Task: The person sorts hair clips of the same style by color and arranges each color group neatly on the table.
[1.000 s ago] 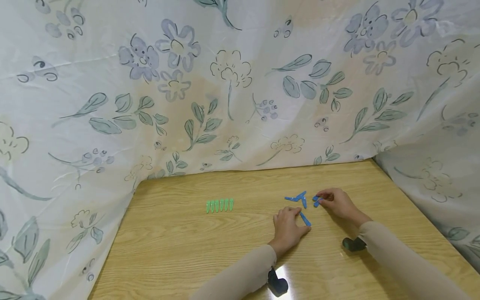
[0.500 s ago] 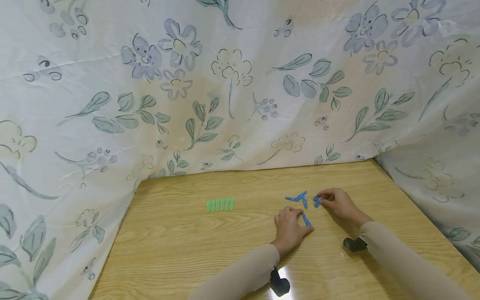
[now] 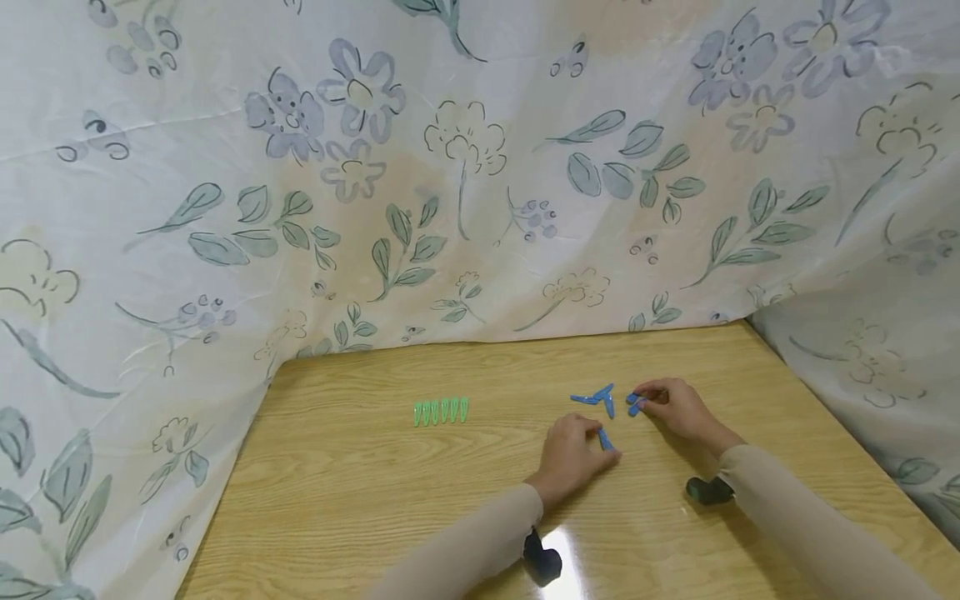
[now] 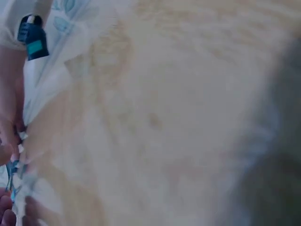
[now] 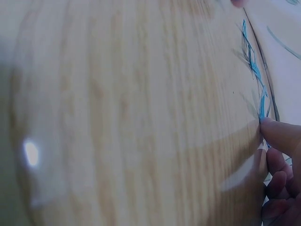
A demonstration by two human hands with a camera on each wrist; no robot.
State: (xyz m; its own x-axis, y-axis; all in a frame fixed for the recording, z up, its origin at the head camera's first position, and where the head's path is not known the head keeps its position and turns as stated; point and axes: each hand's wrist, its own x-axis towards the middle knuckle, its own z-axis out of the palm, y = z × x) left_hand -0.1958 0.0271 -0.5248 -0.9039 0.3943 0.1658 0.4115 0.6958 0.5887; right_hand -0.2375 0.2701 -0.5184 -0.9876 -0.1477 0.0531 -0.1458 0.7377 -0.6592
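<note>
"Green clips (image 3: 444,409) — how many?"

"Six, side by side in a row, well to the left of both hands."

"And blue ones?"

"Three in a loose cluster (image 3: 603,392), lying at odd angles. One more blue clip (image 3: 606,440) is nearer, pinched end to end by the thumb and finger of the left hand (image 3: 570,454)."

"What about the right hand (image 3: 675,406)?"

"Thumb and fingertip nearly together, pinching at two blue pieces (image 3: 636,408) just right of the cluster. Fingers cover part of them, so I can't tell if those are two separate clips."

"What is it all on?"

"One table (image 3: 337,467), yellow-brown with wood grain, and a bright patch of light by the left cuff. Cloth (image 3: 480,192) hangs behind and at both sides — white, with bluish flowers and green leaves."

"And the person?"

"Two beige sleeves (image 3: 810,517), with one dark gadget (image 3: 708,490) at each wrist."
</note>
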